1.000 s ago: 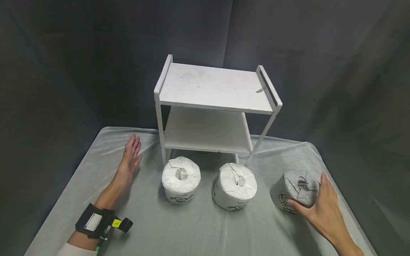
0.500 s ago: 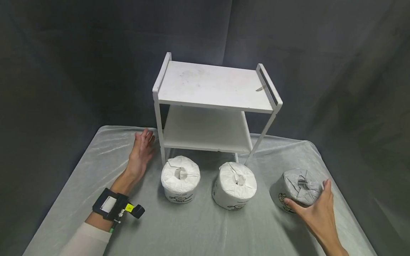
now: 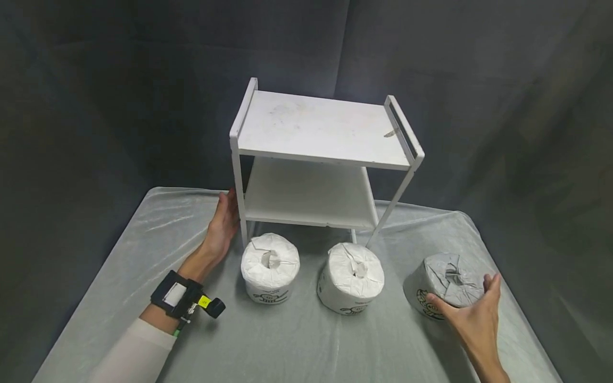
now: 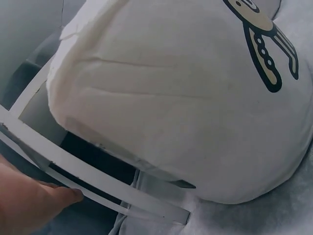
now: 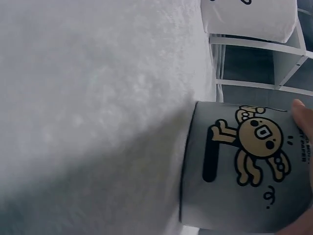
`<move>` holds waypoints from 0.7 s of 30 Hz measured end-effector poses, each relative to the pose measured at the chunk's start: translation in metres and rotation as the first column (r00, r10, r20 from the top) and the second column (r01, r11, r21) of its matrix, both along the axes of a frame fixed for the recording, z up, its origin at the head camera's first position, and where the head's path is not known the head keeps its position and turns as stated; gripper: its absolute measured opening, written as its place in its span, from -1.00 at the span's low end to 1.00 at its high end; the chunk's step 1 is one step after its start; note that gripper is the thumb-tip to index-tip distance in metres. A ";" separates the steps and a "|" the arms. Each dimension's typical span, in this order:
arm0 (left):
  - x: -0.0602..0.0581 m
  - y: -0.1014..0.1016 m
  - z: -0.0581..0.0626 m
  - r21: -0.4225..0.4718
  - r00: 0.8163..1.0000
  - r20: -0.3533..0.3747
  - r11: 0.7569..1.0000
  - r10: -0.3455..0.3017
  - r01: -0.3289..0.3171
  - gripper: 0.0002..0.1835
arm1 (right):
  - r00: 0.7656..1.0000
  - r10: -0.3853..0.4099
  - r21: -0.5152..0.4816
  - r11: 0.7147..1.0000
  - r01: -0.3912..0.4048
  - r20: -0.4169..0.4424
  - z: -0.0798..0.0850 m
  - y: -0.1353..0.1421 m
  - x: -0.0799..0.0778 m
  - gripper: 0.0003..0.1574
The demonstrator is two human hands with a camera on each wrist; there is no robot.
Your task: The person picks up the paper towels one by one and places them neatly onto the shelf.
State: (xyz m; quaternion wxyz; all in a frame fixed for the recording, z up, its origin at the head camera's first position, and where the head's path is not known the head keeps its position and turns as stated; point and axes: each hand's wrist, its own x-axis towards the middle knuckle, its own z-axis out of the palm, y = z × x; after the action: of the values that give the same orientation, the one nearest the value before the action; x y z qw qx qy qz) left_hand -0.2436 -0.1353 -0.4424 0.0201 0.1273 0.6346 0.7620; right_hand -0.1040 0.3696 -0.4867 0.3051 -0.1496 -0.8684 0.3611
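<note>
Three wrapped paper rolls stand in a row on the grey cloth in front of a white two-tier shelf point(image 3: 316, 127). My left hand point(image 3: 223, 222) lies beside the shelf's front left leg with straight fingers touching it; a fingertip point(image 4: 58, 196) meets the white bar point(image 4: 73, 166). The left white roll point(image 3: 270, 266) point(image 4: 195, 98) stands just right of that hand. The middle white roll point(image 3: 351, 276) is untouched. My right hand point(image 3: 471, 314) cups the grey roll point(image 3: 445, 282) point(image 5: 234, 166), thumb point(image 5: 303, 107) on its printed side and fingers round its right side.
The table under the grey cloth point(image 3: 297, 340) point(image 5: 88, 98) ends close to the right of the grey roll and to the left of my left arm. Both shelf tiers hold nothing. A dark curtain hangs behind. A white roll point(image 5: 249, 17) and a shelf leg point(image 5: 254, 44) show in the right wrist view.
My left hand slid right across the cloth to the shelf's front left leg. My right hand settled lower round the grey roll, which stays put.
</note>
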 end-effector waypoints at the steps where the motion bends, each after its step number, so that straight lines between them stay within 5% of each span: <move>1: 0.000 0.001 0.000 0.002 1.000 -0.005 1.000 -0.002 0.002 -0.04 | 1.000 -0.006 -0.012 1.000 0.006 0.004 -0.001 0.000 0.000 0.83; 10: -0.003 0.011 -0.001 0.065 1.000 -0.017 0.998 -0.016 0.017 -0.06 | 0.994 -0.033 -0.159 0.986 0.050 0.108 -0.009 -0.004 -0.002 0.79; 21: -0.003 0.017 -0.004 0.086 1.000 0.025 0.996 -0.001 -0.001 -0.02 | 0.998 -0.045 -0.282 0.958 0.056 0.045 -0.019 -0.007 -0.002 0.70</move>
State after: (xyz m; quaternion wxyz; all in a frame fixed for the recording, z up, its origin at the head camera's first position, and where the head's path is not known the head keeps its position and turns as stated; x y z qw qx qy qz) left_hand -0.2466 -0.1180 -0.4469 0.0223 0.1185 0.6008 0.7902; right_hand -0.1058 0.3623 -0.5056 0.2729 -0.2207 -0.8094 0.4709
